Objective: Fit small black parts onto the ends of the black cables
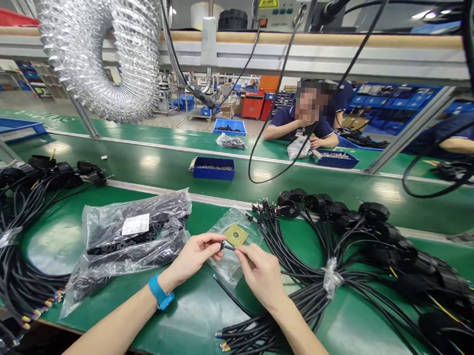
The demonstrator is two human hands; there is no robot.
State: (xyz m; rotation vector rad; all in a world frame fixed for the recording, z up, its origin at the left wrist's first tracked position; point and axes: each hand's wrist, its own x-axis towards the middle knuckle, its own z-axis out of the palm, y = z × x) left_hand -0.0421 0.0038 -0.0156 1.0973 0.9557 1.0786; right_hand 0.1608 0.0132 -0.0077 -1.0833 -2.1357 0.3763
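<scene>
Over the middle of the bench, my left hand [194, 256] pinches a small black part [222, 246] between thumb and fingertips; its exact kind is too small to make out. My right hand [263, 272] grips a thin black cable [230, 248], its end meeting that part. Just behind the fingertips is a square yellowish piece [233, 233] with a hole, on a clear plastic bag [230, 271]. Left of my hands lies a larger clear bag [136, 230] of black parts with a white label. A tied bundle of black cables [313, 299] runs beside my right hand.
More bundled cables [12, 259] lie at the left, and black round housings [395, 242] at the right. A blue bin [214, 169] of small parts stands beyond the bench edge. Hanging in front are a silver duct [136, 46] and a looped cable [251, 157]. A person [281, 121] sits opposite.
</scene>
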